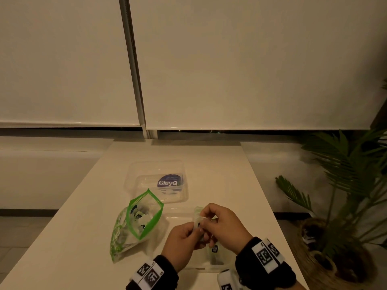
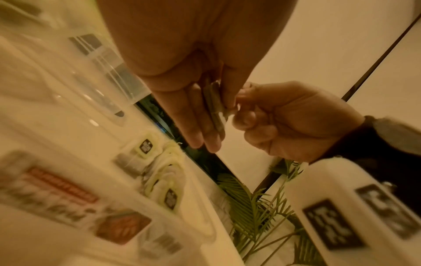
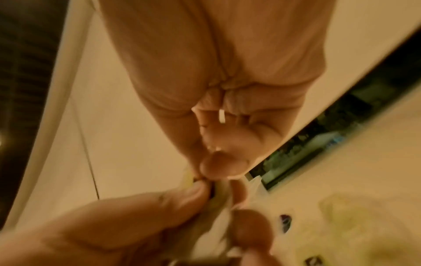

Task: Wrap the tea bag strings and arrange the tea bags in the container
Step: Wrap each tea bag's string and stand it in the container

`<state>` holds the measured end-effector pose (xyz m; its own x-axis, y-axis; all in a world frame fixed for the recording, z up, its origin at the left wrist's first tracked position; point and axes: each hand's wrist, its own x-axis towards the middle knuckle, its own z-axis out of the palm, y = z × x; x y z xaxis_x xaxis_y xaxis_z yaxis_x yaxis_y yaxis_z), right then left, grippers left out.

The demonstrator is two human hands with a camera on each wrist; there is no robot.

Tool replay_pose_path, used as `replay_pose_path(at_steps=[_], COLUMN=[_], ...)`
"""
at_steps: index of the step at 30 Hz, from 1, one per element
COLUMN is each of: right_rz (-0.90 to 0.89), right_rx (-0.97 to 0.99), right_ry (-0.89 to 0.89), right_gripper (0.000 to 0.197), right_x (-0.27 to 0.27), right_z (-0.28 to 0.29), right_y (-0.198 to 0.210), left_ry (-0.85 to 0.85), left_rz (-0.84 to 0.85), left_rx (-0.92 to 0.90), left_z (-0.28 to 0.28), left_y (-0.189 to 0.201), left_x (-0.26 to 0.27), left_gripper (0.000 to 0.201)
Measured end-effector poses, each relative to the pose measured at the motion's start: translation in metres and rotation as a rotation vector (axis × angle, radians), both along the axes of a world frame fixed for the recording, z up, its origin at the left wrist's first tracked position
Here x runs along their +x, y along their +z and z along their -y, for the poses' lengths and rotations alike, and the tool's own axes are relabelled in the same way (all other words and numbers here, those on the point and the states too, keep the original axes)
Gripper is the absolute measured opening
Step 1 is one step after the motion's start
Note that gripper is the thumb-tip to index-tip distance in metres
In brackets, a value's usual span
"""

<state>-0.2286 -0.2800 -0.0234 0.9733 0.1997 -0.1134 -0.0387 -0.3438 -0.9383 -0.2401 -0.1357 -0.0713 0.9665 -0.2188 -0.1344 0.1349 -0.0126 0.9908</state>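
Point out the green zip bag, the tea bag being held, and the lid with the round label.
zip bag (image 1: pixel 156 215), head view, on its green rim.
tea bag (image 2: pixel 215 106), left wrist view, on its edge between the fingers.
lid (image 1: pixel 134 181), head view, on clear plastic left of the label.

On the round dark-blue label (image 1: pixel 169 181) inside the clear plastic container (image 1: pixel 134 181), mid-frame in the head view: "ClayG" in white letters, with smaller lines above too tiny to read. On the wristbands (image 1: pixel 149 274) at the bottom edge: black-and-white square marker codes, no legible words. On the tea bag tags (image 2: pixel 145 146) at lower left of the left wrist view: dark printed squares, blurred. On the red-and-white label (image 2: pixel 61 187) at far left: lettering smeared beyond reading.
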Motion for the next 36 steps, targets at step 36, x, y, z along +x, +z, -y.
replay_pose_path(at_steps=[36], right_rz=[0.024], right_rx=[-1.171], right_ry=[0.376], right_gripper=[0.018], right_x=[0.113], right_z=[-0.028], right_y=[-0.061], left_ry=[-0.337], left_rz=[0.015], left_rx=[1.256], left_z=[0.014], left_y=[-0.052], left_x=[0.017], left_gripper=[0.052])
